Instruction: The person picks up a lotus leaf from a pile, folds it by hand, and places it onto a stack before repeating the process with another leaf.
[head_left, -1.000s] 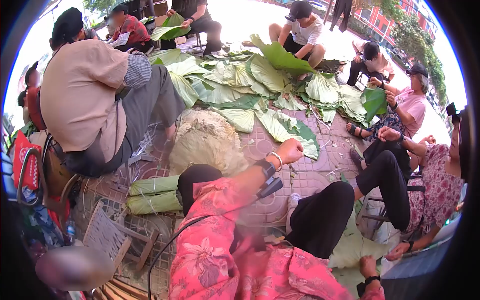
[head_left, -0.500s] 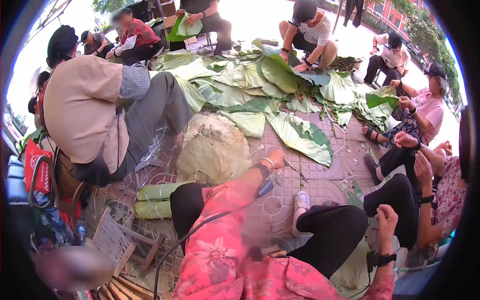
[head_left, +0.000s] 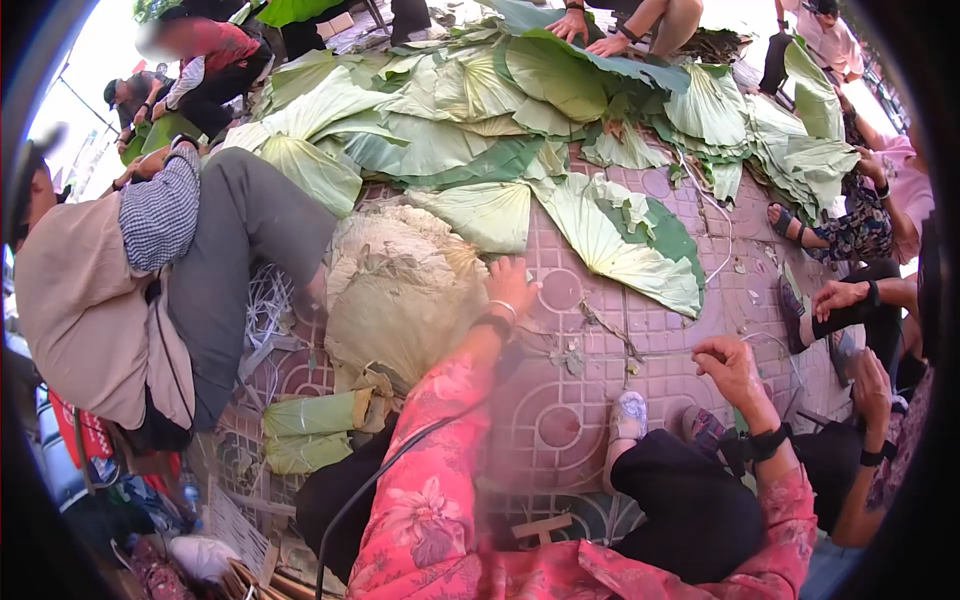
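My left hand [head_left: 512, 286], with a white bangle and a dark wristband, reaches forward beside the right edge of a stack of dried pale-brown leaves [head_left: 400, 300]. Its fingers look stretched out, and nothing shows in them. Just beyond the fingertips lies the pointed end of a folded light-green leaf [head_left: 480, 215]. My right hand [head_left: 735, 375] hovers over the paving at right, above my raised knee. Its fingers are loosely bent and apart, with nothing visible between them.
Large green leaves [head_left: 450, 145] are heaped at the back. Two green wrapped bundles [head_left: 310, 430] lie left of my knee. A seated person in a beige top [head_left: 85, 300] is close on my left. White strips [head_left: 265, 310] litter the ground. Other people sit at right and behind the heap.
The view has tilted down and shifted. My left hand has moved left toward the dried-leaf stack. My right hand has swung forward from near my lap, its fingers loosened from a pinch.
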